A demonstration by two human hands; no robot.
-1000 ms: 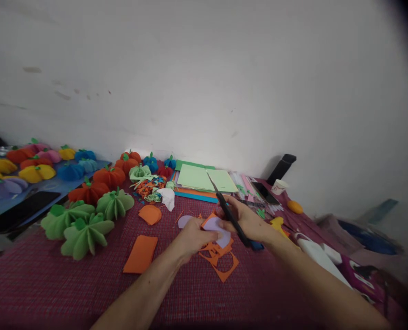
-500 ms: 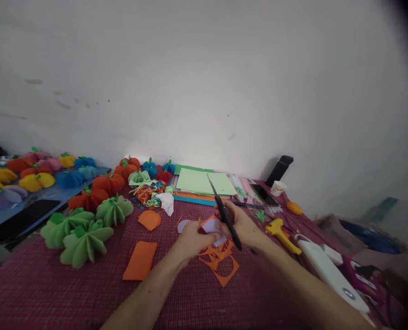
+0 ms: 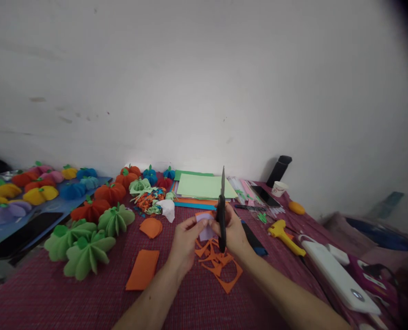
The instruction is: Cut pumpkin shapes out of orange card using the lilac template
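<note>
My left hand (image 3: 185, 238) pinches the left side of a light purple paper piece (image 3: 205, 233), with orange paper (image 3: 204, 213) showing behind its top edge. Black-handled scissors (image 3: 221, 215) hang in my right hand (image 3: 236, 236), blades pointing up and away from the paper. My right fingertips also touch the purple piece's right side. Just below both hands lie orange paper offcuts (image 3: 226, 272) with curved cut-outs. Left of them rest a stack of orange rectangles (image 3: 143, 269) and a small pile of orange rounded pieces (image 3: 150, 228).
Green paper pumpkins (image 3: 89, 254) and other coloured ones stand at left. Paper scraps (image 3: 150, 199) and a crumpled white tissue (image 3: 167, 208) lie behind my hands, near stacked paper sheets (image 3: 204, 185). At right are a yellow glue gun (image 3: 286, 236), a white power bank (image 3: 339, 275) and a paper cup (image 3: 279, 188).
The scissors have swung from a slant to nearly upright. Both hands have drawn slightly left around the purple paper, now turned more toward me. A dark blue-edged object shows beside my right wrist.
</note>
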